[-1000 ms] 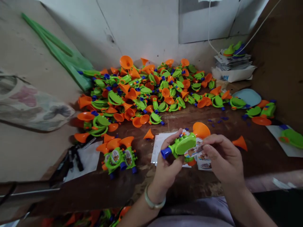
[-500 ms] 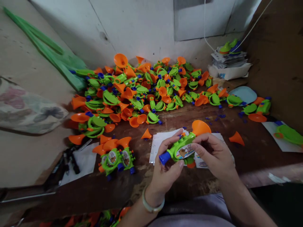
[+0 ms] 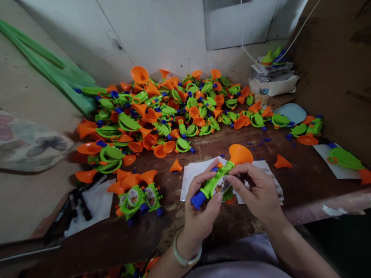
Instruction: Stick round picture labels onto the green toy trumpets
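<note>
My left hand (image 3: 203, 206) grips a green toy trumpet (image 3: 218, 181) with an orange bell and a blue mouthpiece, holding it above the wooden table (image 3: 174, 227). A picture sticker shows on the trumpet's side. My right hand (image 3: 256, 191) is closed round the same toy, its thumb and fingers pressed on the sticker. Under both hands lie white sticker sheets (image 3: 193, 175). Two finished trumpets with stickers (image 3: 139, 199) rest to the left.
A big heap of green, orange and blue trumpets (image 3: 174, 112) covers the far table up to the wall. Loose orange cones (image 3: 281, 162) lie near. A stack of paper (image 3: 272, 77) sits at the back right, a patterned cloth (image 3: 31, 143) on the left.
The trumpet has been turned so its stickered side faces up and tilted steeper. My right fingers moved onto the sticker. The view shifted slightly right.
</note>
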Motion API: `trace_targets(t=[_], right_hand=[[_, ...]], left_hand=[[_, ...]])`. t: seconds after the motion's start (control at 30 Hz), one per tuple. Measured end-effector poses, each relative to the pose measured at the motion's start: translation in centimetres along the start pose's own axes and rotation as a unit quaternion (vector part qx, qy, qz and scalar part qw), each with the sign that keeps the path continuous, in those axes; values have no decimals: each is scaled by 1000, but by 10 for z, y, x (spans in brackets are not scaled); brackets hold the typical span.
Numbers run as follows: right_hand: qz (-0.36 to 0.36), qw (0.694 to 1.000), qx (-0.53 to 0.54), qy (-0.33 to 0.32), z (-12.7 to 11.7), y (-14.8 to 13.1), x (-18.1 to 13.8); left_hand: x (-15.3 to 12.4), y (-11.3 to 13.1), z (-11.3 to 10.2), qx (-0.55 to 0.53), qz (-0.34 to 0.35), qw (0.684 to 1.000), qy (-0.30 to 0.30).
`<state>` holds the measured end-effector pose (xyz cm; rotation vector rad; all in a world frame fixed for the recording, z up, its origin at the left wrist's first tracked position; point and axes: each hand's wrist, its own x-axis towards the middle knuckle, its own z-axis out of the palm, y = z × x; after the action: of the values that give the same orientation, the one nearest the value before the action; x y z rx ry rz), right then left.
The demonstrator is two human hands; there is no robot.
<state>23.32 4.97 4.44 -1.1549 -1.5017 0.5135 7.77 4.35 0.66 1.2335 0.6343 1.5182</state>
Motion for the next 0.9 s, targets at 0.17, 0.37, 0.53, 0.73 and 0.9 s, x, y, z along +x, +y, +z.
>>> trace_targets(t=[0.17,0.37,0.53,0.73,0.9], right_hand=[[-16,1000,-17,-6,1,0,2],[-35,997,-57,-33,2,4,0],[-80,977,-188,58,9,3,-9],[-109,958,-251,88,2,39,-3],[-23,962,-268,53,-23,89,-8]], left_hand=[[-3,2,2,11,4,1000,15],[-4,2,3,10,8,1000,25],[-3,1,-1,37,-2,999,29],[-10,22,-26,154,12,988,-23],[-10,40,-106,496,128,856,69]])
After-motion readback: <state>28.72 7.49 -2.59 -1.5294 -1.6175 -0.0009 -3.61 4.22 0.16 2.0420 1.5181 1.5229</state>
